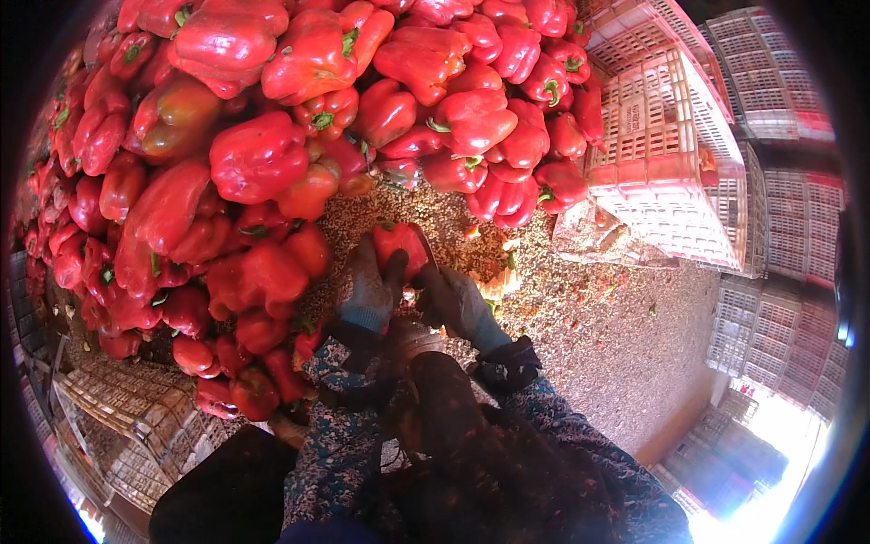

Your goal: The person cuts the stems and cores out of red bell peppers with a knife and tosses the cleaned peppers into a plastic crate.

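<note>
A red bell pepper (397,246) is held in my gloved left hand (367,285), its green stem end facing away from me. My gloved right hand (454,299) grips a knife, and the thin knife blade (427,246) lies along the pepper's right side. How deep the blade sits in the pepper cannot be seen, and the handle is hidden in my fist. Just beyond and to the left of my hands rises a large pile of red bell peppers (258,158). Pale pepper scraps (499,282) lie on the ground right of my right hand.
Seeds and bits cover the ground (584,326). A pink-and-white plastic crate (652,136) stands beyond on the right, with a dirty flattened sheet (605,238) before it. Stacked crates (768,319) line the right side. Another crate (129,415) lies at lower left.
</note>
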Available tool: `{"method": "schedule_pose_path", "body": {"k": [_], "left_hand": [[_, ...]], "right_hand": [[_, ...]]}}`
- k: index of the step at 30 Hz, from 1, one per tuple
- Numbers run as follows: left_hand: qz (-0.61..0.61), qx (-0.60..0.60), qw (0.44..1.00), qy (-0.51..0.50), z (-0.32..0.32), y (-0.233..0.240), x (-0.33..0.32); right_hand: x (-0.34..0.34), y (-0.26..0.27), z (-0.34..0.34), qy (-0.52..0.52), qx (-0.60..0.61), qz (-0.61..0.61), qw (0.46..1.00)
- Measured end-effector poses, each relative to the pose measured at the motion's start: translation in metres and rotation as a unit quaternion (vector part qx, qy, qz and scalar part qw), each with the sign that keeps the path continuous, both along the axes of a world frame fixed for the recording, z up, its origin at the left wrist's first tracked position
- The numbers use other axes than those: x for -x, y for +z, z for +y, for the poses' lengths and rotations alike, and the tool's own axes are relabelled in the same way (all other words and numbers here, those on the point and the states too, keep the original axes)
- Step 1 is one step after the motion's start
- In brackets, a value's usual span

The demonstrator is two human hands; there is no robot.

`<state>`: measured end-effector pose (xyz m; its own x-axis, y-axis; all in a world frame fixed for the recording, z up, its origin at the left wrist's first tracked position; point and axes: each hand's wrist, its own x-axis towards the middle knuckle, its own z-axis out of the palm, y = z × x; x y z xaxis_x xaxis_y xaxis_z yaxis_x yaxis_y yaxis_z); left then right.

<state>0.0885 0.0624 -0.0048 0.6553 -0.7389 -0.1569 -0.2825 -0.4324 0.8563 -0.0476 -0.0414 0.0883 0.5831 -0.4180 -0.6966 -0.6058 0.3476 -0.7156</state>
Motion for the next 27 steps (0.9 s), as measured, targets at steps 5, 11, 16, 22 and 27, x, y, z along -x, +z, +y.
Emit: {"method": "schedule_pose_path", "body": {"k": [5,11,16,22,27], "left_hand": [[-0.053,0.045,0.997,0.033,-0.001,-0.014,0.01],[-0.005,-0.009,1.0,-0.009,-0.021,0.022,0.011],[0.072,-0.025,0.995,0.058,-0.002,-0.002,0.006],[0.083,-0.099,0.992,0.009,-0.03,0.035,0.007],[0.089,-0.146,0.985,0.028,-0.011,0.033,-0.019]], "right_hand": [[0.003,-0.019,-0.009,0.057,0.076,-0.098,0.991],[0.015,-0.025,-0.032,0.139,0.106,-0.094,0.98],[0.016,-0.019,0.015,-0.091,-0.059,-0.026,0.994],[0.009,-0.043,0.031,-0.048,0.028,-0.039,0.998],[0.008,-0.057,0.032,-0.007,0.033,-0.029,0.999]]}}
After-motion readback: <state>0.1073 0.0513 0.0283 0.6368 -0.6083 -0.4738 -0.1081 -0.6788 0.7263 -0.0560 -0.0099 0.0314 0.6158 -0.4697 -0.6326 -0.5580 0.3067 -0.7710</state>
